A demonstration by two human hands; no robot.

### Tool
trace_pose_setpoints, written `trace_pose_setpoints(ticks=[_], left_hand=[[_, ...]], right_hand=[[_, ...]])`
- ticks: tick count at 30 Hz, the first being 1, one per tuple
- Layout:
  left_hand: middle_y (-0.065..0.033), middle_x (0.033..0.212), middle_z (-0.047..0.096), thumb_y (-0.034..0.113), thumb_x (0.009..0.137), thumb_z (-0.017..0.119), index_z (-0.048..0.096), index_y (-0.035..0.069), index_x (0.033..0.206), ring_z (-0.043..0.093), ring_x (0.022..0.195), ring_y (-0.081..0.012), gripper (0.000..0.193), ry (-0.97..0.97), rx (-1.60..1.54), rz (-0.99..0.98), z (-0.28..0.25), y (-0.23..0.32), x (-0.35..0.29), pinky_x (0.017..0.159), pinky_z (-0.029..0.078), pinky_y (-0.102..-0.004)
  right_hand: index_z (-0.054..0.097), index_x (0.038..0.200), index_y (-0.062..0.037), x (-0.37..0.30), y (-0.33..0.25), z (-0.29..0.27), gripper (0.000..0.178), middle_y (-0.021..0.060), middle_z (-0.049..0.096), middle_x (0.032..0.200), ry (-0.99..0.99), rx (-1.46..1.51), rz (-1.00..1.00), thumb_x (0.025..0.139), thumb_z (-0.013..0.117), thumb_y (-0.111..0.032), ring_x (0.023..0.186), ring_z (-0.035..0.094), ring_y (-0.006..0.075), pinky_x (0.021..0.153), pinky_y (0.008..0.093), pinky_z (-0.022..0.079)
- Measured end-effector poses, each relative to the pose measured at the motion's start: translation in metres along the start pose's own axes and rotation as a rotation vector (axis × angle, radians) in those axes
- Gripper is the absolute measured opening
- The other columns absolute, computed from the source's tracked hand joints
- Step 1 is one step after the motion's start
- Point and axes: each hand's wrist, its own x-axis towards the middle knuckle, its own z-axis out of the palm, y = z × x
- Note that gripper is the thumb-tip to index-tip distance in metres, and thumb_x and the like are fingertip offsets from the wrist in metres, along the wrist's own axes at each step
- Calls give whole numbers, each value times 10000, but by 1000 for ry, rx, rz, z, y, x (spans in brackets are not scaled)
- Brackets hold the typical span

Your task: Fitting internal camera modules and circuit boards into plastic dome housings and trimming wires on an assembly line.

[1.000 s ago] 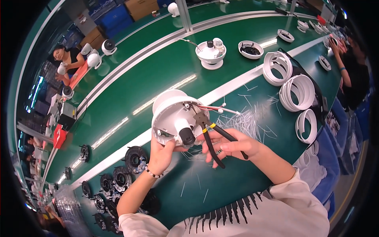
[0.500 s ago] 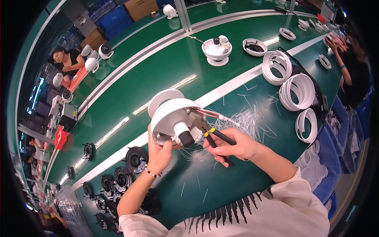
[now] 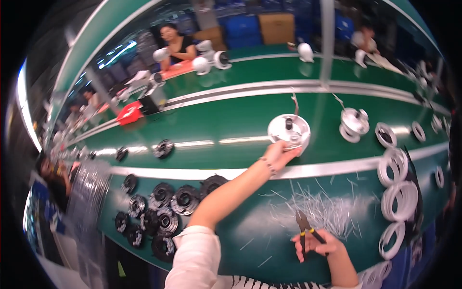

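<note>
Stretched out over the green belt, my left hand (image 3: 283,155) grips the near rim of a white dome-shaped camera housing (image 3: 275,126). Inside the housing a black cylinder and a clear round part show, and red and white wires stick up from its far side. My left thumb lies along the rim; the other fingers are partly hidden under it. My right hand (image 3: 320,243), low over the near bench, is wrapped round black-and-yellow handled cutting pliers (image 3: 302,221). Their jaws point away from me, next to a heap of clear plastic strip offcuts (image 3: 329,212).
Several black ring-shaped parts (image 3: 185,200) lie at the left of the bench. White rings (image 3: 399,201) stand stacked at the right. Another white housing (image 3: 354,124) sits on the belt beyond mine. A metal rail (image 3: 231,173) separates bench and belt. Co-workers (image 3: 178,45) sit across.
The left hand has carried the housing from over the bench out onto the belt side. The right hand has drawn the pliers back from it. The view has swung left.
</note>
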Motion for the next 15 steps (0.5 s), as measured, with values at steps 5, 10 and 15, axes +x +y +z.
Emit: trace_pose_setpoints(ticks=[5, 10, 15], left_hand=[[-183, 961, 538, 39, 802, 353, 393, -52, 1091, 589, 773, -234, 305, 110, 48, 94, -49, 11, 34, 641, 540, -288], [-148, 1083, 516, 364, 828, 456, 296, 23, 1169, 586, 714, -222, 509, 113, 304, -208, -7, 11, -48, 587, 503, -323], [-82, 912, 593, 182, 865, 448, 425, 38, 1129, 553, 505, -103, 302, -115, 704, -187, -12, -12, -177, 450, 450, -185]], right_hand=[[333, 1201, 131, 12, 21, 1, 620, 160, 524, 987, -67, 40, 112, 719, 611, -144, 839, 561, 251, 749, 355, 454], [381, 1194, 90, 6, 10, 23, 543, 138, 536, 967, 13, 22, 190, 750, 587, -147, 869, 545, 208, 777, 333, 432], [385, 1184, 58, 11, 17, 30, 629, 128, 527, 871, 7, -18, 163, 722, 639, -284, 722, 567, 208, 609, 290, 479]])
